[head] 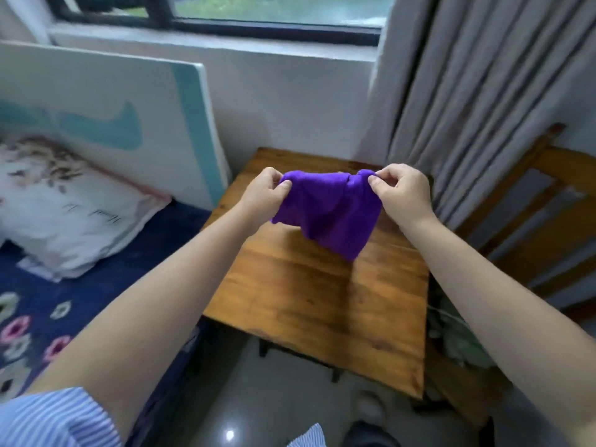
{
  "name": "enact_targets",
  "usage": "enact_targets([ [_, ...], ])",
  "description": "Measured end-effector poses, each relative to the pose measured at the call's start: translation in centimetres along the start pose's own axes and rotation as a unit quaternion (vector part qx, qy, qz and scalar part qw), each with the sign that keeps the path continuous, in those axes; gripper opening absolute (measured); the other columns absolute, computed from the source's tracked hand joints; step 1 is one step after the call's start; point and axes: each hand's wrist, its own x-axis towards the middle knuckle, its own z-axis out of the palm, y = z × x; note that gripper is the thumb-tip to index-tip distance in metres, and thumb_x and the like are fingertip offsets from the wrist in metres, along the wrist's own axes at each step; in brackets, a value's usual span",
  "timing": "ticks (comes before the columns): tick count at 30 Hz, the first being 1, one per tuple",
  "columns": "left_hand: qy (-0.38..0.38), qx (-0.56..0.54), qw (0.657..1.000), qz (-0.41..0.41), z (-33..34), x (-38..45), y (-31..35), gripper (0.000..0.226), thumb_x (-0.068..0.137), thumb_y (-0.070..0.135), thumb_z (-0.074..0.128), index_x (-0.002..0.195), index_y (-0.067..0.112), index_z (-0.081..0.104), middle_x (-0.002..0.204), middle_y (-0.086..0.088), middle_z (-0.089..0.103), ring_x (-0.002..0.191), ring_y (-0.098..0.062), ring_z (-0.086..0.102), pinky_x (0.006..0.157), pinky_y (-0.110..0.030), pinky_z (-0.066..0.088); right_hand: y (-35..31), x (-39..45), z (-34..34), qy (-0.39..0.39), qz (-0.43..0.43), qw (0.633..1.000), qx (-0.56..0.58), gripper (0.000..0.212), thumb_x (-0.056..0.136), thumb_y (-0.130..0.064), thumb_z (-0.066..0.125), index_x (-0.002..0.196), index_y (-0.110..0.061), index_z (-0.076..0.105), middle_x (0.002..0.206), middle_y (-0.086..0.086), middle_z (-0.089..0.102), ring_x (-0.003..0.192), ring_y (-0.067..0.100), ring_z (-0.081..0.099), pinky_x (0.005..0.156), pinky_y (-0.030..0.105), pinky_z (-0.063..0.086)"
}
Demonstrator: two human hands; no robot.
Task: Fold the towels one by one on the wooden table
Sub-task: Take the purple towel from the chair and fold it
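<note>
A person in a striped sleeve (54, 417) reaches over the wooden table (309, 298), holding a purple towel (329, 208) bunched in the air above its far half. The left hand (264, 195) pinches one top corner, the right hand (403, 191) the other, fingers clamped on the cloth.
</note>
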Motion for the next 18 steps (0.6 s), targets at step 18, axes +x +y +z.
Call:
enact_targets([
  [18, 0.024, 0.05, 0.984, -0.17, -8.2, 7.5, -13.7, 0.026, 0.09, 0.018, 0.054, 0.067, 0.024, 0.042, 0.073, 0.005, 0.046, 0.084, -0.017, 0.045, 0.057, -0.022, 0.034, 0.8, 6.4, 14.8, -0.14, 0.152, 0.977, 0.058, 0.011, 0.088, -0.008, 0.051, 0.083, -0.007, 0.061, 0.07, 0.002, 0.052, 0.069, 0.012, 0.045, 0.058, 0.022, 0.037],
])
